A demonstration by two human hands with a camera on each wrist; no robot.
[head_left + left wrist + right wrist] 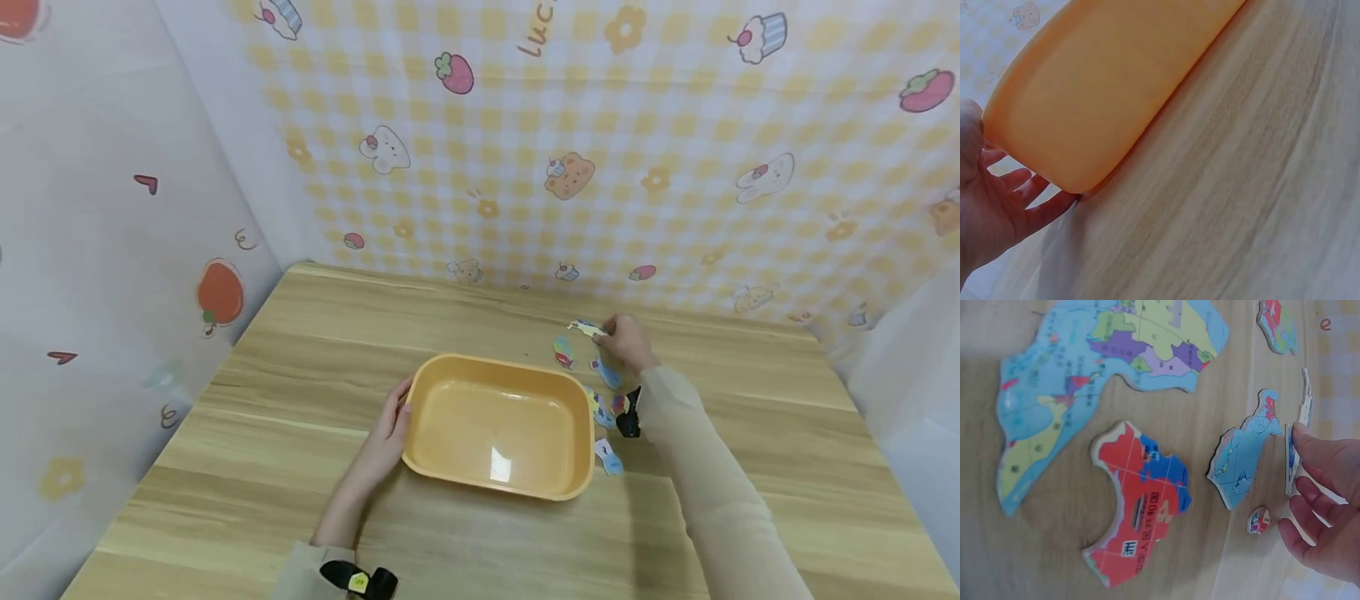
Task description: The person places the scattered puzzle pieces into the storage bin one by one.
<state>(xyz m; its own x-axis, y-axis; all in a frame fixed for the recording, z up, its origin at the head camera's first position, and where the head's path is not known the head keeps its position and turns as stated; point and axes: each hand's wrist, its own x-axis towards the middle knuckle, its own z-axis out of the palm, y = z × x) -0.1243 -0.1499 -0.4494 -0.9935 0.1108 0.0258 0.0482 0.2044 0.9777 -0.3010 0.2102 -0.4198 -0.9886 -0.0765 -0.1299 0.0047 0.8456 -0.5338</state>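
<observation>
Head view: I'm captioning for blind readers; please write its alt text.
A person's right hand pinches a small, flat, multicoloured piece at a wood-grain table, while the left hand grips a yellow-orange rectangular plastic tray. More flat, multicoloured pieces lie near the tray's right end; behind is a yellow-checked backdrop with cartoon prints.

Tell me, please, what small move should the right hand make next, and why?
Probably the right hand should carry its map piece over the tray and lower it in: the piece is pinched by thumb and fingers, the left hand holds the tray, and the tray's floor is bare.
</observation>
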